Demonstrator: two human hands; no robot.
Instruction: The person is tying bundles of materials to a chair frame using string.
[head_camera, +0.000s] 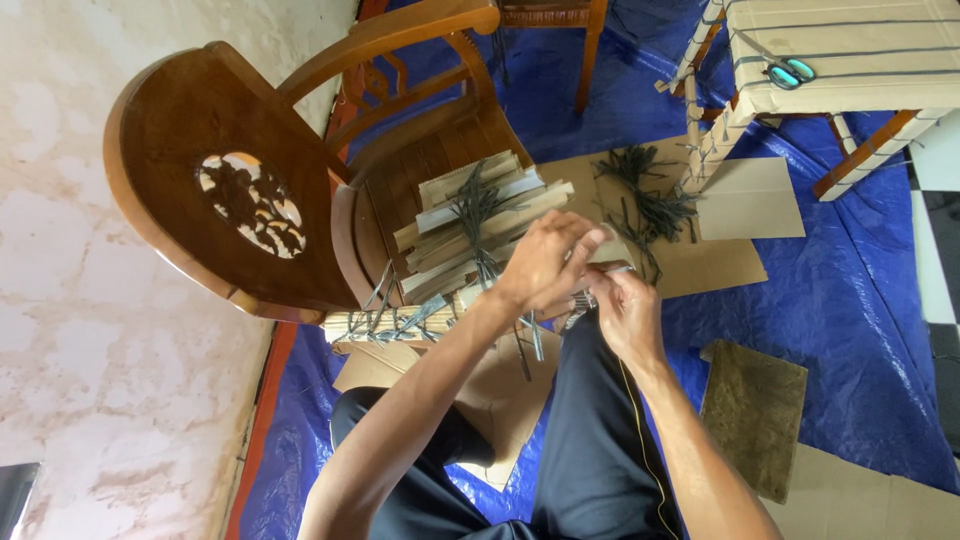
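My left hand (548, 262) and my right hand (626, 312) meet just in front of a wooden chair (250, 190). Together they grip a small folded cardboard piece with dark plastic strapping (590, 296); the piece itself is mostly hidden by my fingers. A stack of strapped cardboard bundles (480, 225) lies on the chair seat right behind my left hand. Another tied bundle (385, 325) rests at the seat's front edge, beside my left forearm.
A pile of loose dark straps (645, 205) lies on flat cardboard sheets (745, 205) over a blue tarp (850, 300). At the top right stands a cardboard-wrapped furniture piece (850, 50) with teal scissors (790, 72) on it. A brown mat (752, 415) lies to my right.
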